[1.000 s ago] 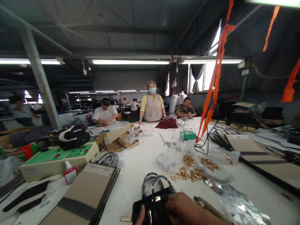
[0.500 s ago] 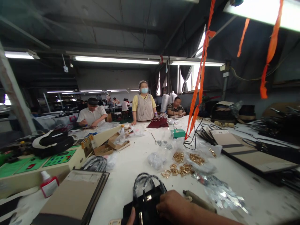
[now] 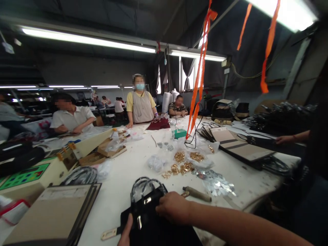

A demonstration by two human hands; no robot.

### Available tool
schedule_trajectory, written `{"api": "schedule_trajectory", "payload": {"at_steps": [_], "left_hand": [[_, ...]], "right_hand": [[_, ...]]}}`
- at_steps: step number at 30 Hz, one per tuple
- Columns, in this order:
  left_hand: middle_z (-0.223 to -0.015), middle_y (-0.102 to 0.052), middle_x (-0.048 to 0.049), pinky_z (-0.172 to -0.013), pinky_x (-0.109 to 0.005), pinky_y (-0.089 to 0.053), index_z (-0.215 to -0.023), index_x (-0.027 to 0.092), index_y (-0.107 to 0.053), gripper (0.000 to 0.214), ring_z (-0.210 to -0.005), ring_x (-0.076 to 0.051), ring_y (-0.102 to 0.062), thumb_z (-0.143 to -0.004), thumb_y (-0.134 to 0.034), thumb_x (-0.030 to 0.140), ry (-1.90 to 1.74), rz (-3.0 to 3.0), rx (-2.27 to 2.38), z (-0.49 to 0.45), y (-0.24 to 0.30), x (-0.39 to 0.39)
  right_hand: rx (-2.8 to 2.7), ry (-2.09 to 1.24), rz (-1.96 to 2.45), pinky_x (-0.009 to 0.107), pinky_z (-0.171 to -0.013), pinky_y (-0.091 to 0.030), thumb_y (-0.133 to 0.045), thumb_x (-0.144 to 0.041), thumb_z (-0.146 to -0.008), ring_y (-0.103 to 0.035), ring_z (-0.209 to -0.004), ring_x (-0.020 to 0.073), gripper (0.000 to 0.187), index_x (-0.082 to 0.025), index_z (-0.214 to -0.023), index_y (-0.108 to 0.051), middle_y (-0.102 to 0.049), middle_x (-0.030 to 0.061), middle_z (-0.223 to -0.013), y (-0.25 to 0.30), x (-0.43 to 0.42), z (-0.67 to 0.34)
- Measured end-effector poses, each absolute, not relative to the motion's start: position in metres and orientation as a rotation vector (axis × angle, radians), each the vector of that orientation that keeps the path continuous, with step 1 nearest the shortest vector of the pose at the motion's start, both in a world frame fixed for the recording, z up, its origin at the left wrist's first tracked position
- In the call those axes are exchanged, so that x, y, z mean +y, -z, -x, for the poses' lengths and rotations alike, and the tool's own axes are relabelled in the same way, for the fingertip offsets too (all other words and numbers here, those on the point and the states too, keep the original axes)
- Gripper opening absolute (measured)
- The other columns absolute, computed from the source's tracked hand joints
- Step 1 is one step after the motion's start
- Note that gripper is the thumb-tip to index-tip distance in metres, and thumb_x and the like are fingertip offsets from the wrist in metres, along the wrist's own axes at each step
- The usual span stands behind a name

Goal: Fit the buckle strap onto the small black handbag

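Observation:
A black handbag (image 3: 164, 229) with gold metal fittings lies in front of me on the white table. Its two looped handles (image 3: 145, 186) stand up under clear plastic wrap. My left hand (image 3: 125, 232) grips the bag's left side, thumb on top; its other fingers are hidden. The fingers of my right hand (image 3: 174, 206) are curled against the upper right part of the bag, fingertips on the black material. From the bag's left edge sticks out a strap end with a gold plate (image 3: 110, 234). A gold piece (image 3: 185, 194) shows just beyond my right hand.
A tan-handled tool (image 3: 198, 194) lies right of the bag. Past it are piles of gold fittings (image 3: 186, 167) and flat silver plates (image 3: 220, 182). Stacked beige-lined panels (image 3: 48, 212) lie left. Orange strips (image 3: 202, 68) hang down. Co-workers stand and sit around; one's hand (image 3: 285, 139) reaches in at right.
The view has swung right, so things sit further left. More of the bag and my right forearm shows. A co-worker's arm has come into view at right. Both my hands stay on the bag.

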State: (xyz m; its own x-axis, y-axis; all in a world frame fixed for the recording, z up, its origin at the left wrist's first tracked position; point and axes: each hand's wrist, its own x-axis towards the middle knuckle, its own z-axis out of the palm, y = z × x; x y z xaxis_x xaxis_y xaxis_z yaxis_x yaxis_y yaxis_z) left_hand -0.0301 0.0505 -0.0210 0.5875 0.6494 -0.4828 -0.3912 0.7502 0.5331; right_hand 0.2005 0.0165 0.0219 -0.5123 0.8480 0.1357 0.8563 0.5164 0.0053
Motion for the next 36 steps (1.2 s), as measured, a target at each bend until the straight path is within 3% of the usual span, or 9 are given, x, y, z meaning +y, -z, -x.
{"api": "schedule_trajectory", "payload": {"at_steps": [5,12,21,29,36], "left_hand": [[-0.121,-0.075,-0.0211,-0.113,-0.058,-0.045,-0.143,0.007,-0.060,0.070,-0.120,-0.041,-0.069,-0.096,-0.062,0.058,-0.520,-0.320,0.508,0.027,0.004,0.030],[-0.116,-0.076,-0.0218,-0.112,-0.055,-0.047,-0.139,0.005,-0.062,0.074,-0.116,-0.039,-0.070,-0.097,-0.056,0.065,-0.519,-0.256,0.493,0.029,0.003,0.028],[-0.115,-0.077,-0.0208,-0.112,-0.053,-0.047,-0.139,0.007,-0.062,0.069,-0.114,-0.037,-0.072,-0.097,-0.058,0.060,-0.574,-0.276,0.459,0.028,0.007,0.027],[-0.113,-0.077,-0.0217,-0.111,-0.054,-0.047,-0.140,0.005,-0.062,0.069,-0.114,-0.039,-0.072,-0.097,-0.057,0.060,-0.546,-0.247,0.493,0.029,0.004,0.027],[-0.111,-0.078,-0.0199,-0.110,-0.056,-0.047,-0.142,0.009,-0.060,0.068,-0.113,-0.040,-0.072,-0.095,-0.063,0.057,-0.619,-0.296,0.481,0.029,0.008,0.030]], "right_hand": [[-2.507,-0.089,1.549,0.027,-0.071,-0.040,-0.057,-0.027,-0.103,-0.065,-0.082,0.0159,0.017,-0.022,-0.097,-0.073,-0.070,0.0033,-0.092,-0.023,0.004,-0.202],[-2.451,-0.202,1.587,0.028,-0.076,-0.044,-0.058,-0.027,-0.103,-0.067,-0.087,0.0180,0.021,-0.024,-0.112,-0.076,-0.072,0.0040,-0.097,-0.026,-0.002,-0.199],[-2.422,-0.167,1.589,0.028,-0.074,-0.041,-0.056,-0.028,-0.103,-0.066,-0.085,0.0172,0.021,-0.023,-0.107,-0.076,-0.070,0.0036,-0.094,-0.030,-0.007,-0.196],[-2.533,-0.052,1.579,0.030,-0.070,-0.038,-0.052,-0.030,-0.102,-0.064,-0.080,0.0172,0.024,-0.021,-0.091,-0.071,-0.067,0.0038,-0.089,-0.028,-0.001,-0.193],[-2.542,0.047,1.632,0.031,-0.068,-0.040,-0.052,-0.026,-0.095,-0.066,-0.078,0.0196,0.020,-0.021,-0.084,-0.067,-0.071,0.0048,-0.089,-0.020,0.012,-0.178]]}}
